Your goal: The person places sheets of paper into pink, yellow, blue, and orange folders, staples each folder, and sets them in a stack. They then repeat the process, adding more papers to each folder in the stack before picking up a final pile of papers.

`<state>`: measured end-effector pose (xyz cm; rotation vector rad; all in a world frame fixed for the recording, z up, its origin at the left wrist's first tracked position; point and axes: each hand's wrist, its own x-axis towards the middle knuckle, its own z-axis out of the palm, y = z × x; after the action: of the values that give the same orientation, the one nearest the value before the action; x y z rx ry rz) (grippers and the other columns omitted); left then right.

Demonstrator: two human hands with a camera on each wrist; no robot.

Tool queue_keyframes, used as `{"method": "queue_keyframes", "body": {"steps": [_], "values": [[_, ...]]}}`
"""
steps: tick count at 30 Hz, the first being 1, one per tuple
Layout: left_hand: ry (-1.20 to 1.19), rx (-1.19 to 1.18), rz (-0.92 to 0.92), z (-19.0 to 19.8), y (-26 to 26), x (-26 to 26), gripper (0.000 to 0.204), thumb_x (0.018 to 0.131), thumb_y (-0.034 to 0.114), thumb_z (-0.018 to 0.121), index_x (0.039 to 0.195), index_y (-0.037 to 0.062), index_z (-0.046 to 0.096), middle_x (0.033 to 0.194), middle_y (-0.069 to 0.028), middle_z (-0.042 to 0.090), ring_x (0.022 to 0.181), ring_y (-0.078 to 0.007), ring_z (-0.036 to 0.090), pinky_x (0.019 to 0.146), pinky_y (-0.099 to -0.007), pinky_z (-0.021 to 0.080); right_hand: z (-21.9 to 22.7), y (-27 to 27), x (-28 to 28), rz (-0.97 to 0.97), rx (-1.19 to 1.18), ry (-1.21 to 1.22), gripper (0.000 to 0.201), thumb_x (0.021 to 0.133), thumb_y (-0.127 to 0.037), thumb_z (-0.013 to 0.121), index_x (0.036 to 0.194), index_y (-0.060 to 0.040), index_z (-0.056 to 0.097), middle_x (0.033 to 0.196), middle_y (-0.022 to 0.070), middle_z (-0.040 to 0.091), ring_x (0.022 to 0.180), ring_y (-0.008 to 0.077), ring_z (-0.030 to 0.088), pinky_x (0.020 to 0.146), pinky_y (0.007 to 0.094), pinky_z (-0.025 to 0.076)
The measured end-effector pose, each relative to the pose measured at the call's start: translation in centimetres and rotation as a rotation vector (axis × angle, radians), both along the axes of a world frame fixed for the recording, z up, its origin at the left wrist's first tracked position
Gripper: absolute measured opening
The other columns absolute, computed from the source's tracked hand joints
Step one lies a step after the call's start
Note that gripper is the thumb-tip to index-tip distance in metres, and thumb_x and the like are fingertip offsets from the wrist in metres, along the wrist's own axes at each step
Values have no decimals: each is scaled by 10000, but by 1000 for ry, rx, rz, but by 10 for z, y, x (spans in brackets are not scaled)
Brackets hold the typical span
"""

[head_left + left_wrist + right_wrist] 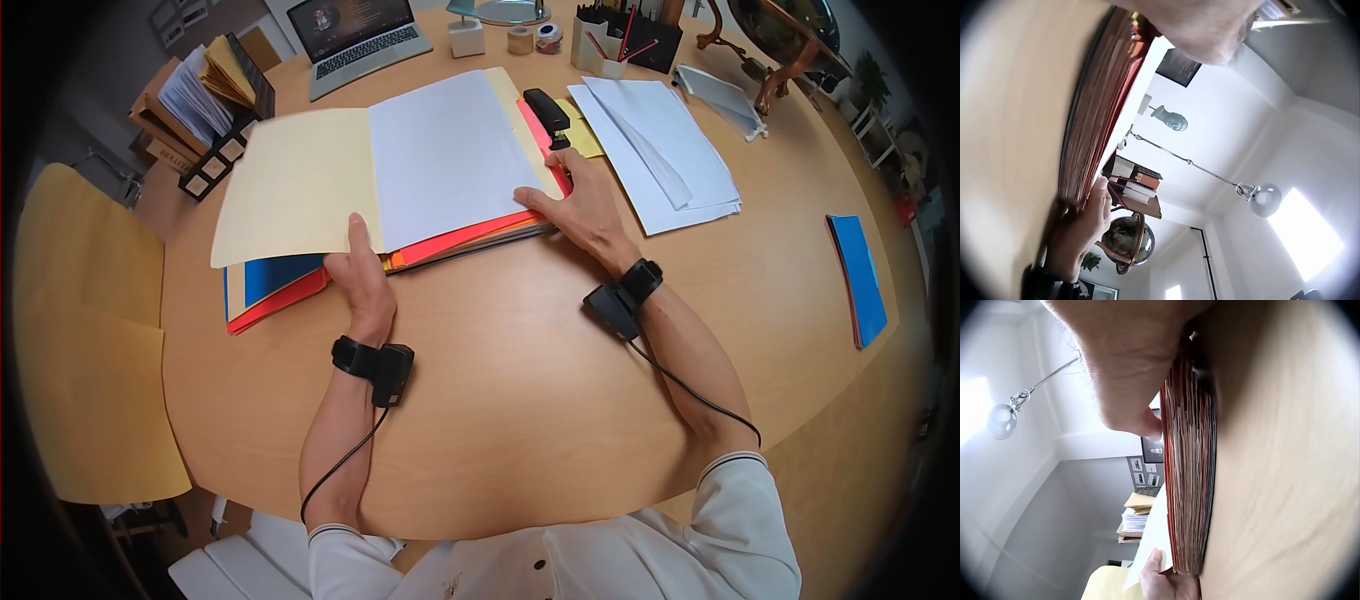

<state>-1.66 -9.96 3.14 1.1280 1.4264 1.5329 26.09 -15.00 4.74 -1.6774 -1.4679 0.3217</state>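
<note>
In the head view an opened cream folder with white sheets on its right side lies on a thick stack of red, blue and orange folders. The left hand grips the near edge by the cream flap, thumb on top, fingers hidden beneath. At the right edge the right hand holds the stack, its thumb lying on the white sheet. The right wrist view shows the stack's layered edges between both hands, a dark layer at the bottom.
Right of the stack lie loose white papers, a black stapler and yellow notes. A laptop, pen holders and a globe stand behind. A file organizer is at left, blue folders at far right.
</note>
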Motion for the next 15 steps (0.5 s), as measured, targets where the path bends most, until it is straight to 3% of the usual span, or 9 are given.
{"method": "queue_keyframes", "body": {"steps": [5,9,15], "values": [[32,117,-50,3,-5,4,369,1016,232,606,1048,-131,660,1019,-68,693,910,-140,588,829,-324,474,-2,2,-2,-24,-12,-74,587,751,-363,759,1148,45,613,1086,207,678,1020,348,648,895,411,513],[99,121,-52,2,-6,4,368,1029,225,577,1033,-137,642,993,-78,701,894,-143,591,825,-324,474,-2,5,1,-41,-69,-77,518,751,-318,740,1106,42,629,1081,211,678,1007,345,649,870,415,512],[87,151,-45,2,-6,6,378,1024,230,586,1049,-144,641,1015,-94,711,906,-146,600,833,-327,475,-11,9,8,-25,-32,-15,355,789,-188,674,1059,40,642,905,226,676,883,379,661,813,451,516]]}}
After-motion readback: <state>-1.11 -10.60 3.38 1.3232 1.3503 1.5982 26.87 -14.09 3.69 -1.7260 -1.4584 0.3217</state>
